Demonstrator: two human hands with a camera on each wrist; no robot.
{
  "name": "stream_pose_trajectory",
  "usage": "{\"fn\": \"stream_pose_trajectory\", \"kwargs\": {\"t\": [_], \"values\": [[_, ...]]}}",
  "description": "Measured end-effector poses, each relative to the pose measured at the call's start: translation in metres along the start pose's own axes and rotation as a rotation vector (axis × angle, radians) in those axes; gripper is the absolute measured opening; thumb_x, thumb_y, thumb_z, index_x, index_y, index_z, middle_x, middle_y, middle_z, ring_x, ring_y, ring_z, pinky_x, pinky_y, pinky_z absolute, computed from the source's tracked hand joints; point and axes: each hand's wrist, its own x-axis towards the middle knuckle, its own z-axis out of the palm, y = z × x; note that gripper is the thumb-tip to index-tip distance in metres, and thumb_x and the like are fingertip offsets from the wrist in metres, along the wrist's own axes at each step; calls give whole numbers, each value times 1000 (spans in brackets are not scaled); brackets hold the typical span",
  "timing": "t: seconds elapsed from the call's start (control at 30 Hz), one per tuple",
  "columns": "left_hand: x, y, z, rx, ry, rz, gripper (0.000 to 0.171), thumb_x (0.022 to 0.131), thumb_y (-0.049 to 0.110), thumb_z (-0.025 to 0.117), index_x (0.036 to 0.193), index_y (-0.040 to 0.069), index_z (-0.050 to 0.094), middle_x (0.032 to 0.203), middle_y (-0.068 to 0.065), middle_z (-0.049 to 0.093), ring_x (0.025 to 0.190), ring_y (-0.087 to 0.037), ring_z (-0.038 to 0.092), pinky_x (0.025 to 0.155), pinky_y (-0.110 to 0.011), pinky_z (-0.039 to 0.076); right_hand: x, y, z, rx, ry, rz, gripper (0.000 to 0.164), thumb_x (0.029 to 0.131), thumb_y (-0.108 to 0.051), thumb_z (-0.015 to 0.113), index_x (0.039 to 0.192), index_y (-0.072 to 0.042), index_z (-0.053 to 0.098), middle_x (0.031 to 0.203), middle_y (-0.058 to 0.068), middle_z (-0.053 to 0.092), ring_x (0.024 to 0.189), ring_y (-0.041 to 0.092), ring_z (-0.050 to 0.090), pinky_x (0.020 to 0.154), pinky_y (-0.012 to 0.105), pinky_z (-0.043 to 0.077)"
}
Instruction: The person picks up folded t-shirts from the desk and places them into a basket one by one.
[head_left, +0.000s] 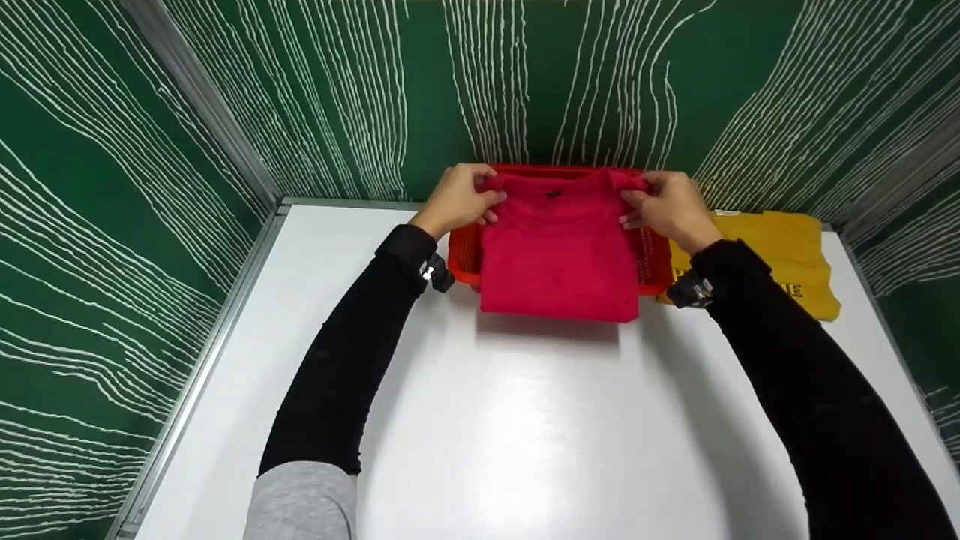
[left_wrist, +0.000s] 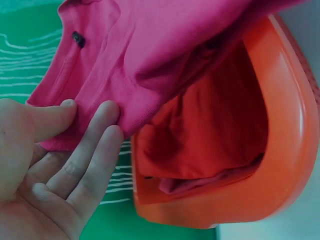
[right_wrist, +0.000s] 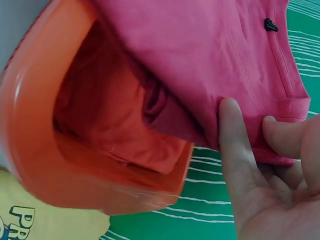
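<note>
The left hand [head_left: 461, 201] pinches one shoulder corner of the pink-red shirt [head_left: 559, 262] between thumb and fingers, the other fingers loosely bent behind the cloth; the right hand [head_left: 670, 208] pinches the opposite shoulder corner in the same way, with nearly no gap left at either pinch beyond the cloth itself.

The shirt, folded into a neat block, is held over the red-orange basket [left_wrist: 292, 120], its near folded edge reaching out past the near rim; whether its underside touches that rim cannot be told; its collar, with a small black label [right_wrist: 271, 25], points away from the person, towards the green wall [head_left: 427, 90]; the line from collar to folded edge runs straight away from the body; the block looks almost square from above, so the long axis is hard to judge, though foreshortening suggests it follows that line.

The step in hand seems to be bringing the folded shirt to the basket; the next move calls for both hands to lower evenly, drawing the near edge inside the rim, onto the red cloth [left_wrist: 210, 125] within.

Farther out, a yellow garment [head_left: 795, 247] lies to the basket's right on the white table [head_left: 525, 427].
</note>
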Motion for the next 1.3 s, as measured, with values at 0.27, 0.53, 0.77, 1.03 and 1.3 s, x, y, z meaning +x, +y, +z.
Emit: {"fn": "stream_pose_trajectory", "kwargs": {"t": [0.27, 0.53, 0.77, 1.03, 1.3], "values": [[6, -12, 12, 16, -64, -111, 52, 108, 11, 71, 156, 0, 55, 153, -25, 59, 94, -36, 83, 84, -42, 69, 11, 16, 10, -54, -94, 84, 31, 113, -14, 61, 135, 7, 60, 119, 22, 66, 78, 13, 82, 79, 34, 69], [13, -19, 18, 45, -59, -163, 53, 108, 10, 70, 158, -1, 54, 154, -26, 60, 92, -32, 84, 84, -40, 69, 17, 19, 16, -70, -148, 120, 27, 113, -10, 59, 131, 10, 59, 122, 24, 62, 79, 13, 82, 80, 32, 68], [20, -23, 20, 51, -57, -179, 53, 108, 9, 69, 158, -1, 54, 159, -27, 56, 100, -37, 83, 85, -40, 69, 20, 19, 17, -128, -155, 126, 31, 113, -11, 58, 136, 9, 60, 135, 28, 61, 85, 12, 81, 87, 33, 68], [24, -26, 24, 41, -39, -182, 53, 108, 7, 67, 159, -2, 53, 160, -29, 56, 104, -40, 82, 88, -42, 68, 21, 19, 16, -159, -137, 109, 31, 114, -14, 58, 136, 8, 63, 139, 28, 62, 82, 7, 79, 82, 27, 67], [23, -19, 20, 20, -20, -180, 53, 108, 7, 66, 159, -1, 53, 159, -28, 56, 104, -40, 82, 89, -41, 68, 24, 14, 15, -159, -93, 89, 34, 114, -13, 57, 140, 7, 63, 138, 29, 63, 79, 5, 78, 81, 27, 67]]}}
